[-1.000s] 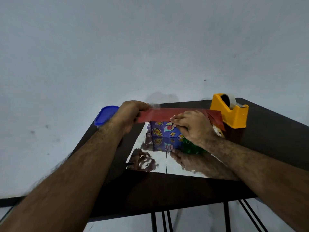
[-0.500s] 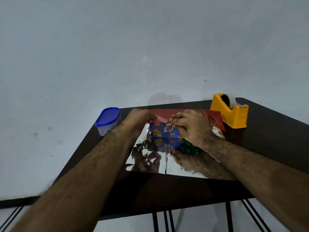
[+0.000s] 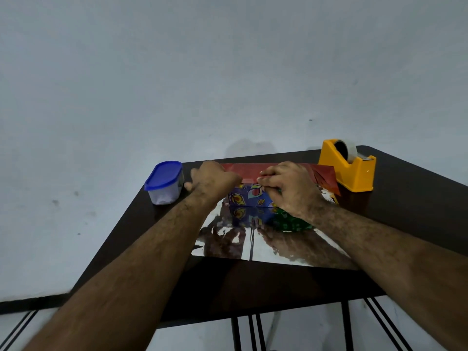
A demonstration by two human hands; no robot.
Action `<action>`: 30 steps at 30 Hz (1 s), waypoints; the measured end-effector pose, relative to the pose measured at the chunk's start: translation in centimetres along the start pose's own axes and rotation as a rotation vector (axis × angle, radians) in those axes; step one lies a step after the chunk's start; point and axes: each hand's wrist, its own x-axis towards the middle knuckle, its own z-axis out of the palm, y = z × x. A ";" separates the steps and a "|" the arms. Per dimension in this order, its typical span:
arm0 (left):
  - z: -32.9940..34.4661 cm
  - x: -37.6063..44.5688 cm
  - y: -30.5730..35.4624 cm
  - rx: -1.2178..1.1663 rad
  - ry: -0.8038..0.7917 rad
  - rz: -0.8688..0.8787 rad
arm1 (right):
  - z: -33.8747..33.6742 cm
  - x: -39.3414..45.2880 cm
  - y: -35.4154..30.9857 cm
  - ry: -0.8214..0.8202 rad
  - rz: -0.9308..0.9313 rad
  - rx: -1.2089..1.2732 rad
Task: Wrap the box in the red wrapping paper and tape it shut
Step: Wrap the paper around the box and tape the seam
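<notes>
The box point(image 3: 249, 198), blue with a leaf pattern and green at its right end, stands on the silver inner side of the red wrapping paper point(image 3: 278, 245). A red flap point(image 3: 249, 168) is folded over the box's top. My left hand point(image 3: 212, 179) rests palm down on the box's left top corner, its fingertips hidden. My right hand point(image 3: 288, 188) holds the flap's edge against the box with bent fingers. A short strip of clear tape point(image 3: 247, 180) spans the gap between the two hands at the flap's edge.
A yellow tape dispenser point(image 3: 350, 168) stands at the back right of the dark table point(image 3: 253, 282), close to the paper's corner. A small tub with a blue lid point(image 3: 166, 182) sits at the back left. A grey wall rises behind.
My left hand brought the flap and the tape strip down from above the box onto its top. The right hand stayed on the flap's edge.
</notes>
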 end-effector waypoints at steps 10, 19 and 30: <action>-1.4 -0.1 0.2 0.341 0.168 0.092 | -0.3 0.3 0.0 -0.029 0.033 0.021; -0.3 -0.3 -0.1 0.373 0.049 0.733 | -0.8 0.7 -0.6 -0.050 0.121 0.072; -0.2 0.6 -1.8 0.445 0.050 0.730 | -1.1 1.1 -0.3 -0.115 0.202 0.129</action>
